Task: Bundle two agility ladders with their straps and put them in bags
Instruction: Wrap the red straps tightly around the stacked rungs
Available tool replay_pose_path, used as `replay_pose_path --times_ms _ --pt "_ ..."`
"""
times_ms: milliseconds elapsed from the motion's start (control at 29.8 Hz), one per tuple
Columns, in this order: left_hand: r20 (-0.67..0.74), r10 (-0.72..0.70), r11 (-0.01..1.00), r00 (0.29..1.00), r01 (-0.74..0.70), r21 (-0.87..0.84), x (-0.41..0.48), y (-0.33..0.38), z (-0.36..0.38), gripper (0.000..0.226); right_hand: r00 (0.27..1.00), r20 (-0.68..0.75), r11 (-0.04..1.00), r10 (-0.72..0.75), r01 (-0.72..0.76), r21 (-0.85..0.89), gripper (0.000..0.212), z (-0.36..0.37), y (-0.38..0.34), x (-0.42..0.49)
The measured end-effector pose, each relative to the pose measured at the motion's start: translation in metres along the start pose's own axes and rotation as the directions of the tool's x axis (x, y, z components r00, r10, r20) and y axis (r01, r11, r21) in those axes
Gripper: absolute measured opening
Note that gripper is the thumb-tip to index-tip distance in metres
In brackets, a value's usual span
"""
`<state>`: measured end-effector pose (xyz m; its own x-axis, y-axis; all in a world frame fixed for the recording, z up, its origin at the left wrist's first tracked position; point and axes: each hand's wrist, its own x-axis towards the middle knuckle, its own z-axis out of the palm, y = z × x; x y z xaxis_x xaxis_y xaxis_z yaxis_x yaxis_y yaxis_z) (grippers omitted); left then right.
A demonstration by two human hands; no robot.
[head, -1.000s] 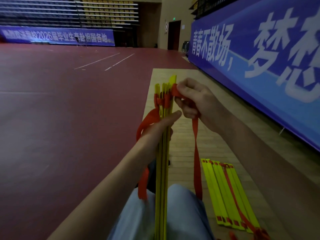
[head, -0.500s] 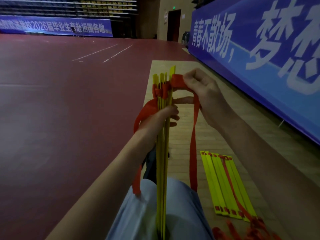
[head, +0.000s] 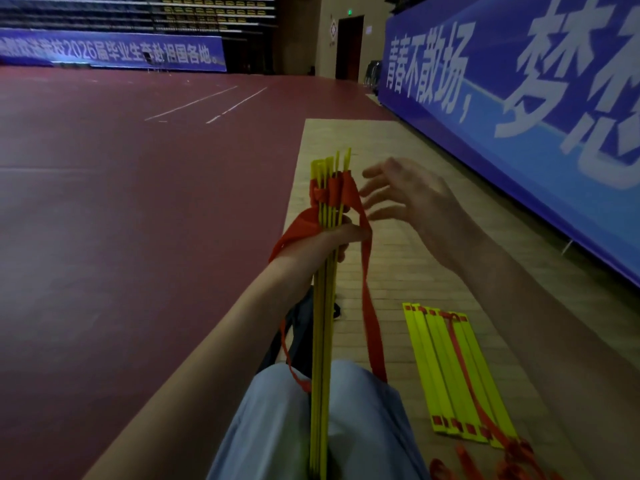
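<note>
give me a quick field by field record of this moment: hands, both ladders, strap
left hand: grips the held ladder just below its rung tops
right hand: open, fingers spread, beside the rung tops, holding nothing
held ladder: yellow rungs stacked, upright over the knee
red strap: bunched at the rung tops, one tail hanging down the right side
second ladder: flat on the wooden floor to the right, its own strap lying across it

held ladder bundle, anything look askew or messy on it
Yes. The yellow rungs gripped by the left hand are not flush: their top ends stand at uneven heights. The red strap hangs loose down the side, not wrapped round them, and the right hand is open beside it.
</note>
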<state>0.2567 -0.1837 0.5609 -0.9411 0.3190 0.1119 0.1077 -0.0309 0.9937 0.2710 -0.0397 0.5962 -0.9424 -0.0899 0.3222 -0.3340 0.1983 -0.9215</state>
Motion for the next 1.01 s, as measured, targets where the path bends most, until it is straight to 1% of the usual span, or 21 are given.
replay_pose_path --times_ms 67,101,168,202,235,302,370,437,504,571,672,706,806,840,874,907,974,1008 --pt "0.003 -0.010 1.000 1.000 0.010 0.024 0.004 -0.002 -0.001 0.020 1.000 0.021 1.000 -0.004 0.005 -0.013 0.027 -0.001 -0.003 0.005" --pt "0.006 -0.007 1.000 1.000 0.007 0.026 0.006 -0.002 0.000 0.018 0.999 0.052 1.000 0.006 -0.004 -0.031 0.028 -0.002 -0.003 0.006" --pt "0.016 0.019 1.000 1.000 -0.019 0.018 0.005 -0.002 -0.001 0.016 0.990 0.125 0.994 0.058 -0.047 -0.096 0.035 0.000 0.000 0.005" --pt "0.024 0.034 0.999 0.999 -0.035 0.013 0.005 -0.003 -0.002 0.013 0.984 0.155 0.991 0.088 -0.070 -0.118 0.035 0.000 0.003 0.003" --pt "0.036 0.041 0.999 0.999 -0.041 0.007 0.006 -0.004 -0.003 0.011 0.979 0.176 0.989 0.102 -0.081 -0.122 0.030 0.000 0.008 0.000" --pt "0.052 0.026 0.999 0.998 -0.024 -0.028 0.008 -0.007 -0.007 0.016 0.983 0.165 0.996 0.075 -0.068 -0.050 0.017 0.001 0.017 -0.004" --pt "0.084 -0.004 0.995 0.996 0.012 -0.102 0.011 -0.008 -0.010 0.020 0.995 0.095 0.995 0.010 -0.019 0.102 0.014 -0.003 0.021 -0.004" --pt "0.154 -0.010 0.984 0.988 0.037 -0.173 0.012 -0.010 -0.012 0.020 0.998 0.046 0.977 -0.038 0.027 0.211 0.012 -0.008 0.017 -0.001" --pt "0.248 0.001 0.975 0.969 0.054 -0.215 0.012 -0.010 -0.015 0.024 0.995 0.034 0.977 -0.089 0.080 0.197 0.015 -0.012 0.010 0.005" --pt "0.376 0.034 0.958 0.926 0.076 -0.275 0.014 -0.007 -0.017 0.027 0.990 0.046 0.985 -0.136 0.131 0.110 0.017 -0.015 -0.001 0.012" --pt "0.561 0.074 0.912 0.825 0.172 -0.373 0.015 -0.003 -0.014 0.024 0.982 0.112 0.989 -0.150 0.150 0.009 0.014 -0.015 -0.011 0.023" --pt "0.604 0.081 0.896 0.793 0.208 -0.393 0.015 -0.003 -0.012 0.024 0.980 0.155 0.991 -0.128 0.130 -0.004 0.018 -0.016 -0.011 0.025" --pt "0.710 0.141 0.849 0.690 0.285 -0.445 0.019 -0.006 -0.006 0.029 0.937 0.345 0.998 -0.060 0.052 0.032 0.042 -0.015 -0.010 0.025" --pt "0.716 0.147 0.841 0.682 0.295 -0.453 0.021 -0.008 -0.005 0.030 0.933 0.355 0.998 -0.063 0.058 0.024 0.039 -0.012 -0.011 0.023" --pt "0.694 0.132 0.842 0.708 0.290 -0.455 0.023 -0.012 -0.005 0.032 0.946 0.314 0.997 -0.077 0.083 -0.005 0.029 -0.009 -0.010 0.022" --pt "0.646 0.093 0.852 0.758 0.275 -0.445 0.024 -0.015 -0.005 0.038 0.964 0.252 0.994 -0.089 0.101 -0.035 0.018 -0.006 -0.011 0.021" --pt "0.462 -0.015 0.912 0.887 0.201 -0.357 0.020 -0.018 -0.005 0.053 0.986 0.130 0.992 -0.100 0.108 -0.057 0.017 -0.003 -0.012 0.020" --pt "0.338 -0.066 0.947 0.939 0.166 -0.276 0.017 -0.021 -0.004 0.053 0.990 0.088 0.990 -0.109 0.116 -0.075 0.017 -0.003 -0.011 0.021"
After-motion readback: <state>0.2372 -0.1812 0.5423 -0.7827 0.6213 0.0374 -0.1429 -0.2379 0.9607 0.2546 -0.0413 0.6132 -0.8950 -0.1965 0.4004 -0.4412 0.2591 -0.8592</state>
